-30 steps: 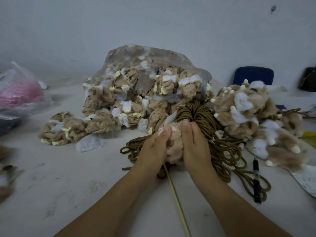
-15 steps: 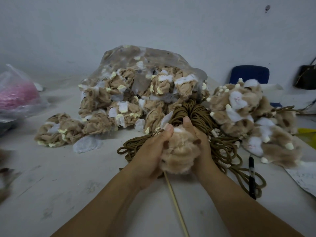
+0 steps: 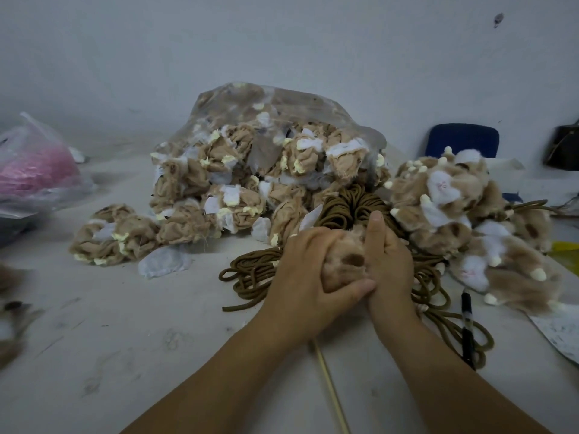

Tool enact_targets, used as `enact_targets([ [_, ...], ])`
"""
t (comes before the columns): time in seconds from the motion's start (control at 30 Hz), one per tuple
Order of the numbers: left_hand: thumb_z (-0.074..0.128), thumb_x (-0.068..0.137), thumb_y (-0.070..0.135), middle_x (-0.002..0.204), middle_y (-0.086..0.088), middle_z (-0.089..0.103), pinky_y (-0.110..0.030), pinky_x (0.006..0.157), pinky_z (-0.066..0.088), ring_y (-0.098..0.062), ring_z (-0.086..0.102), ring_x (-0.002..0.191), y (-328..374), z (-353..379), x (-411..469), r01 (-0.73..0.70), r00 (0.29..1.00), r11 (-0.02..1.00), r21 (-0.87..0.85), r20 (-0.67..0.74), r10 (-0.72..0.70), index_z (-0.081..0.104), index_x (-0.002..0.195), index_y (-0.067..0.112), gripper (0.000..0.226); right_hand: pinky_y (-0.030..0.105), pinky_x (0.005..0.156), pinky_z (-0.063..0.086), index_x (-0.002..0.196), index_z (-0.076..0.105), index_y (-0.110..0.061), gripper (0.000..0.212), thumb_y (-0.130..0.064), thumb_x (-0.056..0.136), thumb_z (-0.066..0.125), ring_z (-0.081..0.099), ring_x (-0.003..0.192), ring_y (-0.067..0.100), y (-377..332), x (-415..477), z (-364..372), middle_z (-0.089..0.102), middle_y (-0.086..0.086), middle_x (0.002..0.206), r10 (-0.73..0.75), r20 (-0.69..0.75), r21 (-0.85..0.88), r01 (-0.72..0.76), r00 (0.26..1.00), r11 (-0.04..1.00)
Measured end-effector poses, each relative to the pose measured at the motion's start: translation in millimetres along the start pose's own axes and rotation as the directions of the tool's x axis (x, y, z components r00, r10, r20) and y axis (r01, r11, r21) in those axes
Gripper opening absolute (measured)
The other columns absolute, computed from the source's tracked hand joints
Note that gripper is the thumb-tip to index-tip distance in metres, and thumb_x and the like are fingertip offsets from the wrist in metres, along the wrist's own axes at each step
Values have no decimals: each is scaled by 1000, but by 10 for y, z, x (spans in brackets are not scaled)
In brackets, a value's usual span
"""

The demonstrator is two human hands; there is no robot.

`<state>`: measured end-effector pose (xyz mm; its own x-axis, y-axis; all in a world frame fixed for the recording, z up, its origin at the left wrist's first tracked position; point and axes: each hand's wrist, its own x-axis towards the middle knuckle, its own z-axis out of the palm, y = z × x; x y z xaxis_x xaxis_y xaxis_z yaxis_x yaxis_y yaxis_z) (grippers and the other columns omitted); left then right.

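Note:
A small tan plush toy skin (image 3: pixel 343 261) with a dark brown patch sits squeezed between both my hands at the table's middle. My left hand (image 3: pixel 305 277) wraps round its left side, thumb stretched across underneath. My right hand (image 3: pixel 388 264) grips its right side, thumb pointing up. A thin wooden stick (image 3: pixel 329 386) runs from under my hands toward me. Most of the skin is hidden by my fingers.
Behind my hands lies a bundle of brown cord (image 3: pixel 341 208). A clear plastic bag (image 3: pixel 275 108) spills inside-out tan skins (image 3: pixel 219 189). Fluffy turned plush toys (image 3: pixel 454 208) pile at the right. A black pen (image 3: pixel 467 327), a pink-filled bag (image 3: pixel 34 170), a blue chair (image 3: pixel 462 139).
My hands have closed tighter round the plush skin. The left hand rolled over its top and its thumb came underneath; less fur shows than half a second ago.

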<state>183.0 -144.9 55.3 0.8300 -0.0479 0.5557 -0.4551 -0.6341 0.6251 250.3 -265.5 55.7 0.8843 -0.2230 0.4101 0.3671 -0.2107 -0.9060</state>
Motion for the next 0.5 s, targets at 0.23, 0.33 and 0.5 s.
enact_targets([
  [0.23, 67, 89, 34, 100, 7, 57, -16, 76, 41, -4, 52, 94, -101, -35, 2, 81, 996, 994, -78, -32, -84, 57, 104, 24, 21, 12, 45, 40, 53, 60, -32, 51, -56, 92, 36, 52, 48, -1, -81, -142, 49, 59, -6, 53, -45, 141, 91, 32, 989, 995],
  [0.33, 59, 83, 26, 85, 10, 56, -18, 67, 41, -4, 52, 81, -25, -51, 12, 77, 996, 994, -82, -47, -81, 55, 86, 31, 7, 10, 45, 38, 56, 58, -22, 54, -59, 87, 35, 54, 52, 0, -96, -164, 59, 63, -5, 61, -82, 152, 46, 76, 985, 996],
  [0.5, 65, 84, 18, 76, 10, 52, -17, 61, 36, -7, 49, 72, -31, -35, 20, 114, 989, 993, -22, -95, -116, 51, 76, 30, 20, 26, 53, 43, 65, 59, -8, 51, -39, 100, 41, 56, 56, 12, -54, -201, 95, 60, 5, 63, -170, 193, -7, 174, 966, 985],
])
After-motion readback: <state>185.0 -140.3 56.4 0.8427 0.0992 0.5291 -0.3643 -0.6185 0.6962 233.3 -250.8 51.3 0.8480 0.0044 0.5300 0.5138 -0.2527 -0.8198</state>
